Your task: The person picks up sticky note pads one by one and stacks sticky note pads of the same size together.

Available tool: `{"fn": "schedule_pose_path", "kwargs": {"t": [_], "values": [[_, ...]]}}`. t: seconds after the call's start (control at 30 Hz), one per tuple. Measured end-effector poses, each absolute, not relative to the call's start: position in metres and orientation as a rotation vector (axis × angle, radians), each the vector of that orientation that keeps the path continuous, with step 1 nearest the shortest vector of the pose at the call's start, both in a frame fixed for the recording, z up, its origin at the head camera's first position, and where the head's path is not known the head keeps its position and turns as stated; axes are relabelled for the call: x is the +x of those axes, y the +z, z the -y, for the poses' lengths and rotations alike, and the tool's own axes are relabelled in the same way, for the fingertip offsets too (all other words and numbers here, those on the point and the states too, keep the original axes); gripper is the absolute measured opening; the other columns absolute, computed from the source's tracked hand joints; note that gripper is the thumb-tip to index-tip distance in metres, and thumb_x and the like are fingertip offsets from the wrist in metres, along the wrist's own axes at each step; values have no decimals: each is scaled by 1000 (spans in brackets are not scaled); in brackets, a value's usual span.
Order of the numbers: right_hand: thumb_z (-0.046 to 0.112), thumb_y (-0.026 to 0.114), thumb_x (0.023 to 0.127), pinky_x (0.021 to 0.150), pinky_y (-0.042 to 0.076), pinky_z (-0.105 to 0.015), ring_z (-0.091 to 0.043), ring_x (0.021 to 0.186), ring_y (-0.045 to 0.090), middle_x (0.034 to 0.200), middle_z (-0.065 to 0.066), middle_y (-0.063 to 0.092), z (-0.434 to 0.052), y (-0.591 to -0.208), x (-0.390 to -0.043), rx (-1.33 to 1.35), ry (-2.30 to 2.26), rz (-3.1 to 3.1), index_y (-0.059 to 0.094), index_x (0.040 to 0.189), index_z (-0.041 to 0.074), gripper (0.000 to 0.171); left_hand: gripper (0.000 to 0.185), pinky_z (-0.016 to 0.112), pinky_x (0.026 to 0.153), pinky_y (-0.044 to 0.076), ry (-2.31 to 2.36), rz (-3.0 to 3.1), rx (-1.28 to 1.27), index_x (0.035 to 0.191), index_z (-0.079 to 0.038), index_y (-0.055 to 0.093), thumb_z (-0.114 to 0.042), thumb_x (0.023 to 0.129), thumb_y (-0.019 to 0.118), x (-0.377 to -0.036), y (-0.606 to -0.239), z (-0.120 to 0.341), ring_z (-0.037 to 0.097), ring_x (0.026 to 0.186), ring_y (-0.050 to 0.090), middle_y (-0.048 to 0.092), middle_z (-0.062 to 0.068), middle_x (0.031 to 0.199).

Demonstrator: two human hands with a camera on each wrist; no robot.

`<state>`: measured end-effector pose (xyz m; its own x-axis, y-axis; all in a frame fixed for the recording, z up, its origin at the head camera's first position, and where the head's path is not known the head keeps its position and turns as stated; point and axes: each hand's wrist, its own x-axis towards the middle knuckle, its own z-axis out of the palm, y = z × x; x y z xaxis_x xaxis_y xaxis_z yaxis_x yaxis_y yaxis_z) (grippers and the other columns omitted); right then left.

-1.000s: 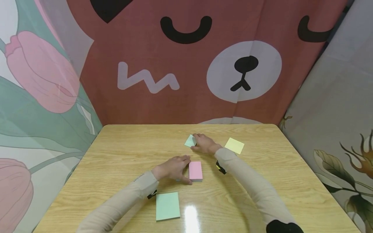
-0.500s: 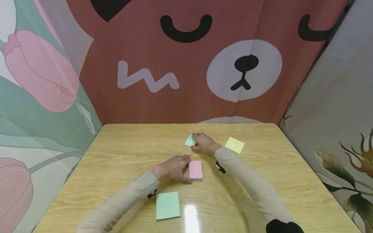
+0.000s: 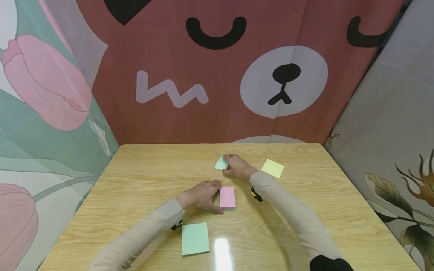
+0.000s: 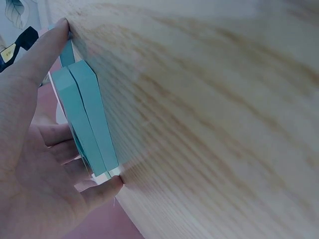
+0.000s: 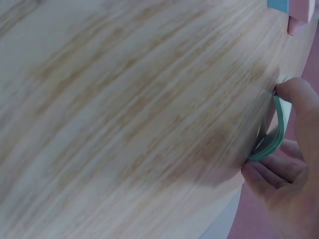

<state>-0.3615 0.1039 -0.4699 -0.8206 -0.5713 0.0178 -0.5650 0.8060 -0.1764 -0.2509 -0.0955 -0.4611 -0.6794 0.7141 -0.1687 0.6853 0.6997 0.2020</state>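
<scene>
One Spreads, One Pinches

A big green sticky pad point(image 3: 195, 239) lies toward the table's point(image 3: 135, 180) front edge. Left hand point(image 3: 201, 195) spreads around blue-green pads point(image 4: 93, 114), beside a pink pad point(image 3: 227, 198). Right hand point(image 3: 238, 167) pinches a bent green pad point(image 3: 220, 164) near the back edge.

A pale wooden table point(image 3: 142, 169) with wavy grain and rounded far corners carries everything; a white glare point(image 3: 222, 254) shines on its near middle. Near and left of centre lies the large green pad point(image 3: 195, 239), flat. Farther off, around the middle, a pink pad point(image 3: 227, 198) sits on a blue layer point(image 5: 279, 4), with a blue sliver point(image 3: 207, 208) just left. At the far side stands a small green pad point(image 3: 221, 163), bowed and partly hidden; right of it lies a yellow pad point(image 3: 273, 168).
</scene>
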Motion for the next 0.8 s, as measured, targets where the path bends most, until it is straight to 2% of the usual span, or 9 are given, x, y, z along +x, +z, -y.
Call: {"fn": "schedule_pose_path", "kwargs": {"t": [0.13,0.37,0.6,0.8], "values": [[36,69,93,84,52,-37,-27,103,58,119,-18,59,-104,-470,-361,-917,-285,-2965,47,139,-2,64,98,45,115,27,184,-2678,1119,146,1,43,-68,81,67,-252,-461,95,28,144,30,32,18,156],[37,70,91,88,51,-38,-30,110,56,126,-20,57,-104,-471,-361,-886,-282,-2973,47,140,-2,67,100,45,115,27,184,-2668,1102,147,1,42,-70,81,67,-252,-462,95,28,144,29,31,17,157],[36,71,89,88,51,-38,-28,108,56,124,-19,56,-104,-471,-359,-880,-325,-2967,51,137,-3,65,100,45,116,26,189,-2667,1094,147,0,41,-69,81,67,-251,-461,95,28,145,29,31,17,157],[36,70,89,97,45,-42,-31,113,53,128,-20,56,-107,-474,-360,-901,-299,-2967,54,135,-3,62,99,46,116,26,187,-2669,1099,147,0,41,-69,81,67,-250,-460,96,27,145,28,31,16,157]]}}
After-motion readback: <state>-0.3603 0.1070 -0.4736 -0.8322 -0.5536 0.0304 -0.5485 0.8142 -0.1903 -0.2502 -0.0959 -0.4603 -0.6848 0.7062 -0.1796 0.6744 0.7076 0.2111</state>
